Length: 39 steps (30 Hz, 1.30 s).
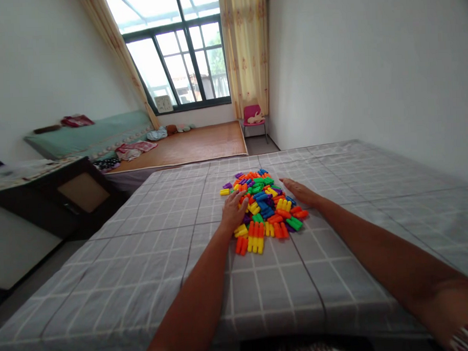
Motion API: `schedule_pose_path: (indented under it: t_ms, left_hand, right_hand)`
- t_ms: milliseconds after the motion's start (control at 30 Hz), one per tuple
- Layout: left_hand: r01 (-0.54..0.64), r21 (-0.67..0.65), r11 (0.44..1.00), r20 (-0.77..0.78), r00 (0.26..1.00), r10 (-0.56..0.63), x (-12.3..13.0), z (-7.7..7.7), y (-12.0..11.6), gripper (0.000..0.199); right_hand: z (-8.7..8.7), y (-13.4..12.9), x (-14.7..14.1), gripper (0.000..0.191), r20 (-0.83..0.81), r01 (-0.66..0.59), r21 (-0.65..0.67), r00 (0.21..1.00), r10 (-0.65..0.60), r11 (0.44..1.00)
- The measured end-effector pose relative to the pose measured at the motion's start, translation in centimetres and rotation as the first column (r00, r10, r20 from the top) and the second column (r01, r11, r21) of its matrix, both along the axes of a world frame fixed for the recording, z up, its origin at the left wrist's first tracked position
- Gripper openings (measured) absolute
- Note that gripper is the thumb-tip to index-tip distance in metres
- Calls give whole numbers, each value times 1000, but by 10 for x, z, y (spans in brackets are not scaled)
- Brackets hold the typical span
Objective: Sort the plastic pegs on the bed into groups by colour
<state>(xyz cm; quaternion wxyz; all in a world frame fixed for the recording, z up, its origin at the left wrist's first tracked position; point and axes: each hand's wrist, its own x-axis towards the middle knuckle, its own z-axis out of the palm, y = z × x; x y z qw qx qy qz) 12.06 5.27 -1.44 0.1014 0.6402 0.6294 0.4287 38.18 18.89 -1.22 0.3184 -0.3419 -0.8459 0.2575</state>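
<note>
A loose pile of colourful plastic building pieces (266, 205) in orange, yellow, green, blue and purple lies on the grey checked cloth (153, 280). My left hand (234, 210) rests at the pile's left side, fingers spread and touching pieces there. Beside the right edge of the heap, my right hand (298, 190) is stretched out with its fingers extended, holding nothing. Closest to me, some orange and yellow pieces (255, 237) sit together in a block at the front of the pile. Whether those are joined I cannot tell.
Beyond the cloth-covered surface stands a low bed with a brown mat (205, 140). A pink chair (254, 116) with a soft toy is by the curtain. A dark cabinet (84, 191) stands at the left, and a white wall (368, 63) rises on the right.
</note>
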Motion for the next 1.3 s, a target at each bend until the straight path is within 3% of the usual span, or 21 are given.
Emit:
schedule_pose_path:
  t_ms: [200, 300, 467, 667, 767, 867, 1033, 1233, 1300]
  left_hand:
    - [80, 15, 997, -74, 994, -79, -7, 4, -2, 39]
    - [57, 31, 998, -98, 994, -54, -7, 4, 0, 36]
    - [-61, 16, 998, -68, 996, 62, -7, 6, 12, 32]
    - [-48, -117, 992, -58, 997, 41, -17, 18, 32, 25]
    - [-73, -73, 995, 51, 996, 77, -23, 11, 35, 32]
    - [-107, -31, 994, 205, 972, 111, -30, 0, 34, 35]
    - [-9, -25, 1000, 270, 963, 16, -37, -5, 27, 31]
    - [18, -18, 1000, 154, 988, -15, -34, 2, 23, 39]
    - [50, -23, 998, 132, 990, -47, -33, 3, 23, 43]
  right_hand:
    - [5, -40, -21, 51, 117, -265, 231, 963, 244, 936]
    - [6, -35, -17, 42, 115, -255, 254, 966, 233, 933]
    - [0, -13, -3, 34, 4, -51, 174, 999, 51, 984]
    - [2, -24, -13, 36, -95, -135, 122, 985, 147, 983]
    - [4, -31, -19, 33, -115, -166, 125, 977, 180, 978]
    - [2, -27, -19, 32, -131, -120, 48, 983, 125, 992]
    - [-2, -15, -14, 42, -195, -10, -114, 981, -13, 993]
    - [11, -29, -16, 38, -208, -226, -182, 960, 187, 957]
    - [14, -33, -16, 38, -233, -238, -207, 954, 188, 949]
